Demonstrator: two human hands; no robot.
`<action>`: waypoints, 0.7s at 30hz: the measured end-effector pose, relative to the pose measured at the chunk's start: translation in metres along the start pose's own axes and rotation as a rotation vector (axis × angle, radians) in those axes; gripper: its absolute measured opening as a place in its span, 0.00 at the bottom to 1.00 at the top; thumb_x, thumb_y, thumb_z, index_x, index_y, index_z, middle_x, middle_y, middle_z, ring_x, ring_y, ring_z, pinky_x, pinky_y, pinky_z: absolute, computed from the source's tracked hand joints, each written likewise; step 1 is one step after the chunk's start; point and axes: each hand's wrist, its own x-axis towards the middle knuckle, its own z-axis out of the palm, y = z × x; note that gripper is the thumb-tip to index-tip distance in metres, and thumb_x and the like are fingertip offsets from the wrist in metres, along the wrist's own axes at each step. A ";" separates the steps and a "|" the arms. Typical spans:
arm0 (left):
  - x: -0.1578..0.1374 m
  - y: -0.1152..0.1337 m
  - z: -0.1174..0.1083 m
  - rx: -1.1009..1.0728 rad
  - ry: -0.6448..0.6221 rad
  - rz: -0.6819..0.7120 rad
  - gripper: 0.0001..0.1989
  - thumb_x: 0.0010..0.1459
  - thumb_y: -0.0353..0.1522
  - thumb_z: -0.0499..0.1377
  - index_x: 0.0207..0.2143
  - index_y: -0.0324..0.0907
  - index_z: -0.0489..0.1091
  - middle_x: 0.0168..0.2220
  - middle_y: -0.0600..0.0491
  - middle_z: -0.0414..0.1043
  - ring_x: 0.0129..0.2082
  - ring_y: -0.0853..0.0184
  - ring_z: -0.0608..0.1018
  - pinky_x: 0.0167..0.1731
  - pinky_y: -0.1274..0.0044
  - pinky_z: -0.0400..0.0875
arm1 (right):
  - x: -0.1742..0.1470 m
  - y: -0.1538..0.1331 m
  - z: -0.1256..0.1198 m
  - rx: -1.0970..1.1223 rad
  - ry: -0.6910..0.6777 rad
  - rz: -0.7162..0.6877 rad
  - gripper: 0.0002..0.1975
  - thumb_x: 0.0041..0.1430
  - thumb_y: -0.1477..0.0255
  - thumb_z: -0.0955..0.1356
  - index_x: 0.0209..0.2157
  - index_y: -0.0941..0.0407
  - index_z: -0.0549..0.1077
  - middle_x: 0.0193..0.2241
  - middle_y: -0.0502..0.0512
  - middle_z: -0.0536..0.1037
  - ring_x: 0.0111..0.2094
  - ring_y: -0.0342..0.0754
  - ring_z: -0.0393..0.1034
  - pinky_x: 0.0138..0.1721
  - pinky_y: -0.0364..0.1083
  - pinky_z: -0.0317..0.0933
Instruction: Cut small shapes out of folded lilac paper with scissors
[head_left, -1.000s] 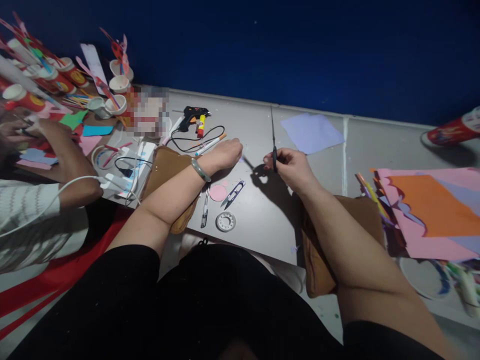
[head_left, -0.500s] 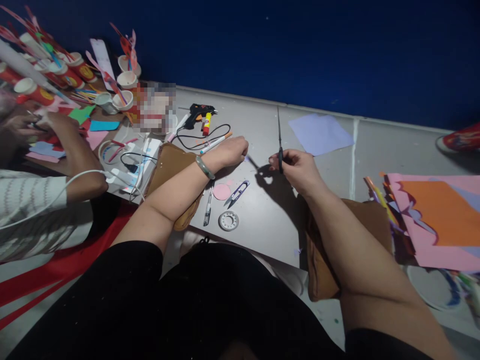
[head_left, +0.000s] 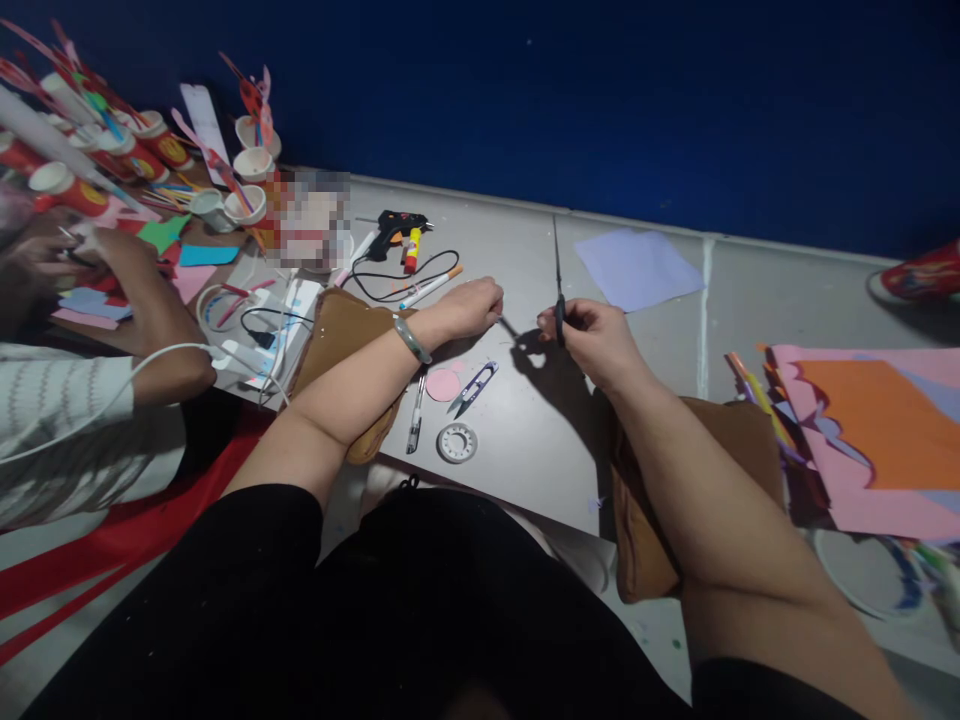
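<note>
My right hand (head_left: 596, 340) grips a pair of black-handled scissors (head_left: 560, 308), their thin blades closed and pointing away toward the wall. My left hand (head_left: 474, 306), below a jade-coloured bangle (head_left: 412, 341), is closed with its fingers curled down to the tabletop; whatever lies under the fingertips is hidden. Nearer to me lie a pink paper circle (head_left: 443, 385), thread snips (head_left: 475, 388), a pen (head_left: 415, 415) and a white tape roll (head_left: 457, 442). Beyond my right hand rests a lilac paper sheet (head_left: 639, 268).
A black glue gun (head_left: 397, 232) with a looping cord, a glue stick (head_left: 412, 250) and a marker (head_left: 433, 287) lie behind my left hand. Stacked coloured paper (head_left: 885, 430) is at right. A co-worker's arm (head_left: 150, 305) and several paper cups (head_left: 255, 163) are at left.
My left hand has shifted slightly right, and the small lilac speck by its fingertips no longer shows. My right hand and the scissors stay nearly still.
</note>
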 end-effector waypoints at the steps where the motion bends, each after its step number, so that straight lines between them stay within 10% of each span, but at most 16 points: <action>1: 0.001 0.001 0.001 -0.103 0.026 0.018 0.07 0.61 0.24 0.58 0.37 0.36 0.77 0.41 0.44 0.79 0.38 0.64 0.76 0.42 0.72 0.68 | 0.001 0.001 0.000 0.005 0.004 -0.004 0.09 0.49 0.70 0.80 0.24 0.55 0.78 0.23 0.51 0.78 0.26 0.45 0.73 0.32 0.45 0.70; 8: 0.005 0.021 0.015 -0.837 0.224 0.129 0.02 0.56 0.24 0.64 0.32 0.38 0.74 0.29 0.54 0.75 0.30 0.72 0.73 0.34 0.77 0.65 | 0.005 0.006 -0.003 0.045 0.046 -0.082 0.14 0.47 0.64 0.82 0.23 0.55 0.78 0.24 0.52 0.79 0.25 0.45 0.71 0.31 0.47 0.69; 21: -0.001 0.032 0.019 -0.984 0.309 0.245 0.16 0.49 0.31 0.72 0.40 0.40 0.74 0.28 0.58 0.74 0.29 0.74 0.75 0.33 0.78 0.68 | 0.001 0.001 -0.007 0.122 0.004 -0.266 0.16 0.44 0.62 0.83 0.23 0.53 0.76 0.27 0.50 0.78 0.29 0.45 0.72 0.32 0.47 0.69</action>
